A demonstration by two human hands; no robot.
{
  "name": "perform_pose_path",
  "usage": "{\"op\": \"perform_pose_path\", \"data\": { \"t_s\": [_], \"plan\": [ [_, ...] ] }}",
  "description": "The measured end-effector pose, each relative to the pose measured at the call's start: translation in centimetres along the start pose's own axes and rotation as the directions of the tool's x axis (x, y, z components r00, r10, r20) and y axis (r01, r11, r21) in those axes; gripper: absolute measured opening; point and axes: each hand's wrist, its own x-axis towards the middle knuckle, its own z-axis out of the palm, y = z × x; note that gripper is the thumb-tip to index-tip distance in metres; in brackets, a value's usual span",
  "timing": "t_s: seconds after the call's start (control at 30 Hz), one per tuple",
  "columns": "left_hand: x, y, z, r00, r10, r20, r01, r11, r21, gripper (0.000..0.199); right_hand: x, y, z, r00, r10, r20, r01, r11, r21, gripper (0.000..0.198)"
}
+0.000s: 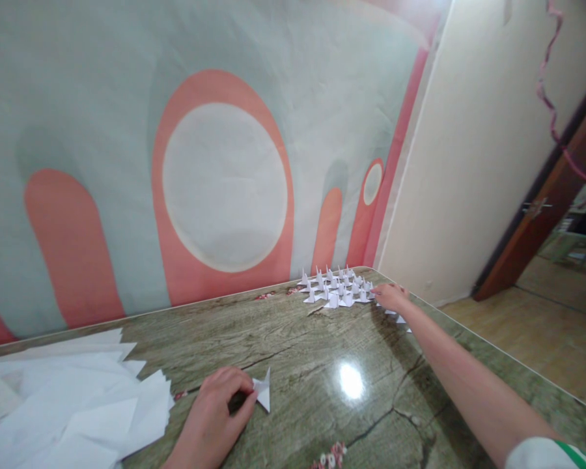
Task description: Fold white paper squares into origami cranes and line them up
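Between the left thumb and fingers: a folded paper bird (pixel 264 393), pinched by the left hand (pixel 224 405), its points sticking out to the right of the grip.
Right fingertips: the right hand (pixel 393 297) is at the group of folded birds (pixel 333 288); whether it pinches one or only touches, cannot tell.
Paper points: they look easy to crush, so a light pinch and straight up-or-down movement would probably suit best.
Right forearm (pixel 461 374): more birds lie beneath or beside it; keeping it raised seems wise.
Table edges: one just beside the right hand, another behind the group.
Open room: bare tabletop (pixel 293 355) between both hands; paper sheets (pixel 92 391) left of the left grip.
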Motion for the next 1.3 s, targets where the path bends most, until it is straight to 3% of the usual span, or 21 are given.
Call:
{"op": "perform_pose_path", "data": {
  "t_s": [0.2, 0.43, 0.53, 0.83, 1.1, 1.3],
  "plan": [
    [0.1, -0.2, 0.1, 1.000, -0.006, 0.005, 0.006, 1.000, -0.004, 0.013, -0.2, 0.3, -0.3, 0.994, 0.008, 0.105, 0.000, 0.997, -0.078, 0.027],
    [0.0, -0.3, 0.1, 1.000, -0.007, 0.006, 0.007, 1.000, 0.004, 0.013, -0.8, -0.4, -2.4, 0.999, -0.017, -0.031, 0.017, 1.000, -0.021, 0.028],
    [0.0, -0.2, 0.1, 1.000, -0.015, 0.017, 0.015, 1.000, 0.000, 0.014, -1.4, -0.9, -2.8, 0.995, -0.083, -0.053, 0.085, 0.996, 0.035, 0.033],
    [0.0, -0.1, 0.0, 0.999, -0.030, 0.034, 0.031, 0.999, -0.008, 0.013, -3.8, -2.7, 0.2, 0.953, -0.294, 0.066, 0.287, 0.953, 0.100, 0.024],
    [0.1, 0.0, 0.0, 0.999, -0.034, 0.031, 0.035, 0.999, -0.014, 0.012, -4.0, -2.5, 1.8, 0.952, -0.303, 0.049, 0.298, 0.950, 0.089, 0.028],
    [0.1, 0.0, -0.1, 0.999, -0.032, 0.029, 0.033, 0.999, -0.003, 0.014, -4.8, -3.0, 1.3, 0.959, -0.285, 0.002, 0.282, 0.950, 0.137, 0.028]
  ]
}}
